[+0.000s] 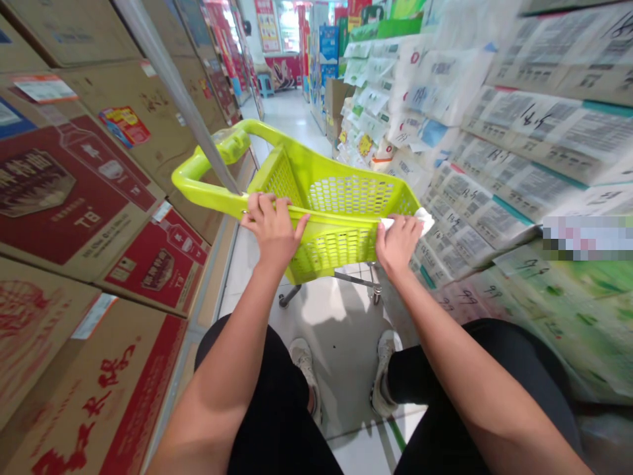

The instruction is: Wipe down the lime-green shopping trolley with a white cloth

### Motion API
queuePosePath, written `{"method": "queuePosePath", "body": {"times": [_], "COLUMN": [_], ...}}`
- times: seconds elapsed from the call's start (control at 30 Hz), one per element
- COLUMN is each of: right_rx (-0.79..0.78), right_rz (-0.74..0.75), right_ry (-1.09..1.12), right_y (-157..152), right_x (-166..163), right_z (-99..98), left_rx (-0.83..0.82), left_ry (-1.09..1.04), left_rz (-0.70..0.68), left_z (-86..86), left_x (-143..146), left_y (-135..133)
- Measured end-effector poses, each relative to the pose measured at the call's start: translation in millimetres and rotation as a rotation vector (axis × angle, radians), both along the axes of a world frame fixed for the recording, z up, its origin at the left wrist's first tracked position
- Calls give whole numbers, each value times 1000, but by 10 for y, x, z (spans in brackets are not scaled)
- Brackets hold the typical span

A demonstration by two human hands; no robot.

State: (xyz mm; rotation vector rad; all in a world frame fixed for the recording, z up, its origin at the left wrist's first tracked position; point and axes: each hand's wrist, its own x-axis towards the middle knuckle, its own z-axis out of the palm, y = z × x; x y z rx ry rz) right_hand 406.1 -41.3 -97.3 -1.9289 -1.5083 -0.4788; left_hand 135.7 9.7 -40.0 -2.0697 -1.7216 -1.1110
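A lime-green plastic shopping basket (346, 198) on wheels stands in front of me in a store aisle, and nothing shows inside it. My left hand (271, 227) grips the near rim of the basket, fingers curled over the edge. My right hand (399, 239) rests on the same rim further right and presses a white cloth (420, 219) against it. The basket's looped handle (208, 173) points away to the left. My knees and both shoes show below, crouched close behind the basket.
Stacked red and brown cardboard cartons (79, 198) fill the left side, with a grey metal post (173, 79) in front. Packs wrapped in printed plastic (494, 152) pile up on the right. The white tiled aisle (291, 119) runs ahead to distant shelves.
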Motion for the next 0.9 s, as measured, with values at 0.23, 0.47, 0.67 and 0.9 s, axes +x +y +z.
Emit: {"method": "queuePosePath", "body": {"times": [0.23, 0.47, 0.67, 0.9], "right_rx": [57, -26, -34, 3], "right_rz": [336, 478, 269, 51], "right_ry": [66, -211, -131, 63], "right_y": [180, 147, -13, 150], "right_x": [-1350, -663, 341, -448], "right_z": [289, 143, -101, 110], "left_rx": [17, 53, 23, -18], "left_ry": [0, 32, -5, -86], "left_rz": [-20, -3, 16, 58], "left_z": [9, 13, 47, 48], "left_x": [155, -175, -182, 238], "left_y": [-115, -47, -50, -165]}}
